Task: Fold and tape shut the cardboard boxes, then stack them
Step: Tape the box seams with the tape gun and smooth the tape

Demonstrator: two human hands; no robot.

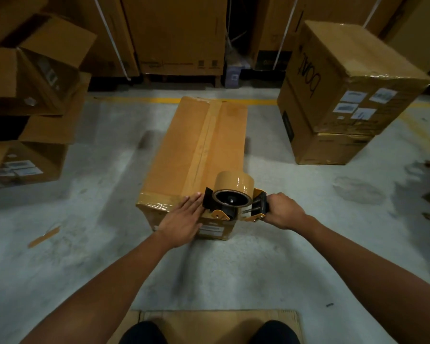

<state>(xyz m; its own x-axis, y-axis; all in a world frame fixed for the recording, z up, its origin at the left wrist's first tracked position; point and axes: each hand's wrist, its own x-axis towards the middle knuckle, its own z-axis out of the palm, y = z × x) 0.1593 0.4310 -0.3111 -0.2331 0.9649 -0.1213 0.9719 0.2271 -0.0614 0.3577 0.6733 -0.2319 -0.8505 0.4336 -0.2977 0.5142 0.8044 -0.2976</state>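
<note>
Cardboard box (199,150) lies lengthwise on the concrete floor (97,244), a strip of brown tape (206,135) along its top seam and its near end right under both grips. The left grip (184,217) lies flat, fingers straight, pressing the near top edge just left of the tape dispenser (233,207). The right grip (286,211) is curled round the dispenser's handle, holding its brown roll (233,182) at the box's near end. Two taped boxes (345,95) stand stacked beyond and right of the right grip, open boxes (35,65) sit well left of the left grip, and a tape scrap (44,236) lies on the floor on that side.
</note>
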